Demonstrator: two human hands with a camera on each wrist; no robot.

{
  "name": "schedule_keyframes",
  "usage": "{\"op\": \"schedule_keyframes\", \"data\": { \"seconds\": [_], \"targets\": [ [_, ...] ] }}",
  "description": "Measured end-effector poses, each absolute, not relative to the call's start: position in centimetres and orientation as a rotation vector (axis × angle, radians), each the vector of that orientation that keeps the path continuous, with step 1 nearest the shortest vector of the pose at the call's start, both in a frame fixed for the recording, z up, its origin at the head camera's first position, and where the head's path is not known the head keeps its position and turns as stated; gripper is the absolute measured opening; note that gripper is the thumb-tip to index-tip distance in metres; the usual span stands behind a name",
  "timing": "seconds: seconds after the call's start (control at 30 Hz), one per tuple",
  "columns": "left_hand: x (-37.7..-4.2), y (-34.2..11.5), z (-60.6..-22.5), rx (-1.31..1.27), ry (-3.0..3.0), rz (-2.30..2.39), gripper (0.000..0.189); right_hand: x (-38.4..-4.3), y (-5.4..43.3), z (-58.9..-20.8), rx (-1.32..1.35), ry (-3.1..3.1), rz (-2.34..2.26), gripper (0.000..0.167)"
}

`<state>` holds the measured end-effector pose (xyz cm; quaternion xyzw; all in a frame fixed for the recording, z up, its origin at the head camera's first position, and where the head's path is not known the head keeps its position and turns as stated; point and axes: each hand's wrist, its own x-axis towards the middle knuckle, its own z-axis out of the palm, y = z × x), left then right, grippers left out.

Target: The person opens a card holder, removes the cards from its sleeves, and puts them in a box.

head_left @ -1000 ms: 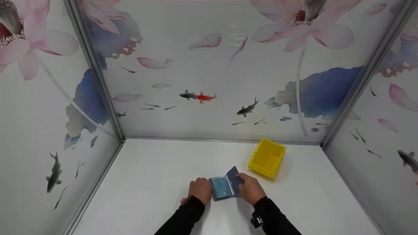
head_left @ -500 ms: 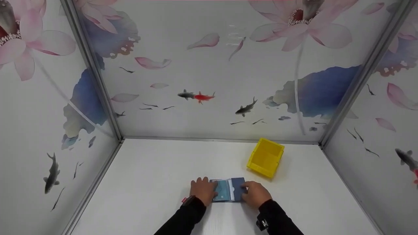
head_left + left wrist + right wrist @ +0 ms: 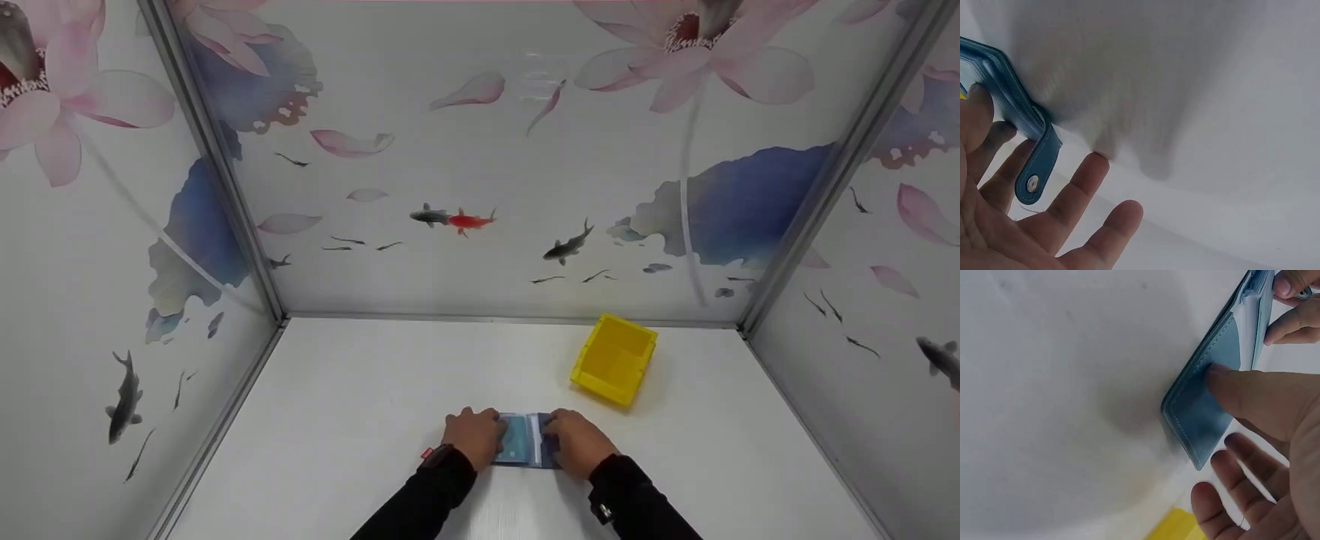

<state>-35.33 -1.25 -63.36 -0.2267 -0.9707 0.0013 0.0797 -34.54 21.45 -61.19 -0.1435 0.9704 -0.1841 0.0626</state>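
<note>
A blue card holder point(image 3: 514, 441) lies spread on the white table between both hands, its clear card sleeves facing up. My left hand point(image 3: 472, 440) holds its left side. In the left wrist view the thumb lies on the sleeves, and a strap point(image 3: 1041, 166) with a metal snap sticks out beside the fingers. My right hand point(image 3: 581, 444) grips the right cover. Seen from the right wrist, the thumb presses on the stitched inner cover point(image 3: 1202, 408), while several fingers extend below it. The hands hide both outer edges of the holder in the head view.
A yellow plastic bin point(image 3: 613, 360) stands behind the right hand, near the back wall. Printed panels with lotus flowers and fish wall in the white table point(image 3: 375, 375) at the back and both sides.
The right cover, raised a second ago, has come down flat. Since then the right hand has shifted left over the cover, and the left hand slightly right, so the hands are closer together.
</note>
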Motion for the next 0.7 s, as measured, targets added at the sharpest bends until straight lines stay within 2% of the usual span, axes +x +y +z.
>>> {"op": "schedule_keyframes", "data": {
  "seconds": [0.17, 0.37, 0.43, 0.7],
  "targets": [
    [-35.1, -1.6, -62.2, -0.704, -3.003, -0.052, 0.036, -35.0, 21.3, -61.0, -0.569, 2.878, -0.677, 0.034],
    [-35.4, -1.7, -62.0, -0.708, -3.091, -0.138, 0.044, -35.9, 21.4, -62.0, -0.640, 2.813, -0.788, 0.065],
    [-35.5, -1.7, -62.3, -0.712, -3.085, -0.159, 0.045, -36.1, 21.3, -62.1, -0.636, 2.795, -0.803, 0.071],
    [-35.1, -1.9, -61.6, -0.747, -3.074, -0.206, 0.048, -35.9, 20.6, -61.8, -0.646, 2.789, -0.836, 0.068]
  ]
}}
